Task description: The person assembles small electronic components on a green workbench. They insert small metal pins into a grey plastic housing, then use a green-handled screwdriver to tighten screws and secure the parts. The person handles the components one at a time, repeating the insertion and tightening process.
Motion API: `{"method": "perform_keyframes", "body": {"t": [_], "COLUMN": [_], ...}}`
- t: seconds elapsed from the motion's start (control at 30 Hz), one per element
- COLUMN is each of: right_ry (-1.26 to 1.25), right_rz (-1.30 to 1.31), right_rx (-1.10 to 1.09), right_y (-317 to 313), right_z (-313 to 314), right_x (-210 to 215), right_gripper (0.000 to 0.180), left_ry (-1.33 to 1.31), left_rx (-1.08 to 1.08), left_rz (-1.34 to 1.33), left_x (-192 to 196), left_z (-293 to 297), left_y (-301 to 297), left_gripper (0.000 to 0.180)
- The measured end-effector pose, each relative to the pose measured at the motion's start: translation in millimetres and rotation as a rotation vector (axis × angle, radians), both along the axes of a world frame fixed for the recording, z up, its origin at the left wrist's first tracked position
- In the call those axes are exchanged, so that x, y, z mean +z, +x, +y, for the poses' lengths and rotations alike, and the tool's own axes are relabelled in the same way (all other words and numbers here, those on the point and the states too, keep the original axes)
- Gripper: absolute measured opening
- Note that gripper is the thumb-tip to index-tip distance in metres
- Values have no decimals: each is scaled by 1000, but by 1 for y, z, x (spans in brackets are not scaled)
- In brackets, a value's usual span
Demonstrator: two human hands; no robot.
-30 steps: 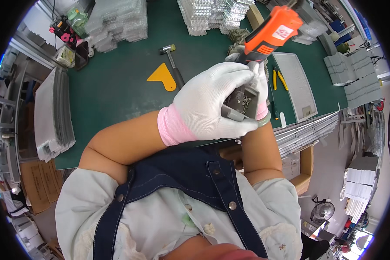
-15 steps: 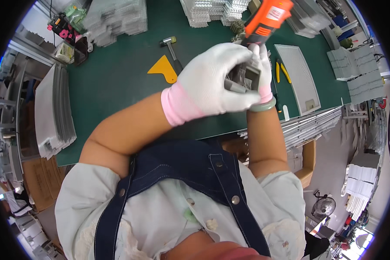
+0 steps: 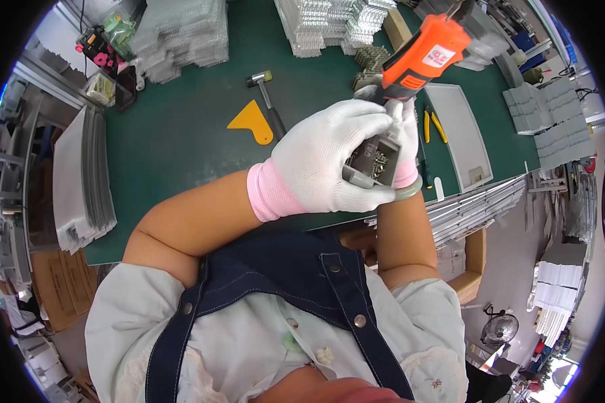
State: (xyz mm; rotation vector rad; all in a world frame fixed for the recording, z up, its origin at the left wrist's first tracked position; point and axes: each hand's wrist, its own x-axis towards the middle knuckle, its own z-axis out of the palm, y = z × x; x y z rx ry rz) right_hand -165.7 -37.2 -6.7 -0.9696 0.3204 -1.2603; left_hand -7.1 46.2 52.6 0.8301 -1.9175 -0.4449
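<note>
A: Hands, quick?
B: Left hand [image 3: 333,158] is curled round a small grey bin [image 3: 359,178], thumb below, fingers over the top. Loose screws [image 3: 380,164] inside. Right hand [image 3: 405,131] is partly hidden behind the bin, up against the lower end of an orange-and-black powered screwdriver [image 3: 427,57]; can't tell if it grips anything.
A: Bin's spot?
B: Raised above the right half of the green tabletop [image 3: 175,134], toward the near edge.
A: What's in the way?
B: Mallet [image 3: 269,104] just left, handle running up to the left glove. Yellow scraper [image 3: 254,123] beside that. Right side: yellow-handled pliers [image 3: 435,127], then a flat pale panel [image 3: 458,134]. Far side: silvery mesh stacks [image 3: 181,33], plus a clump of small parts [image 3: 373,64] beside the screwdriver.
A: Edges, room?
B: Near edge passes under both forearms; metal rails [image 3: 477,205] sit along it at right. Panel stack [image 3: 81,178] lines the left edge. Widest green stretch: between that stack and the scraper.
</note>
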Motion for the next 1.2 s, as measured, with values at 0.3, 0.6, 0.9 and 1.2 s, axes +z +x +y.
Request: {"method": "perform_keyframes", "body": {"t": [0.3, 0.6, 0.9, 1.2], "right_ry": [17, 145, 161, 215], "right_rz": [89, 39, 101, -41], "right_rx": [-49, 14, -34, -7], "right_y": [3, 2, 2, 2], "right_z": [13, 16, 15, 30], "right_x": [11, -2, 7, -7], "right_gripper": [50, 39, 41, 37], "left_ry": [39, 91, 20, 18], "left_rx": [14, 11, -20, -85], "left_rz": [2, 16, -55, 29], "left_x": [3, -1, 0, 3], "left_z": [6, 7, -7, 16], "left_y": [0, 0, 10, 8], "left_gripper": [74, 67, 76, 71]}}
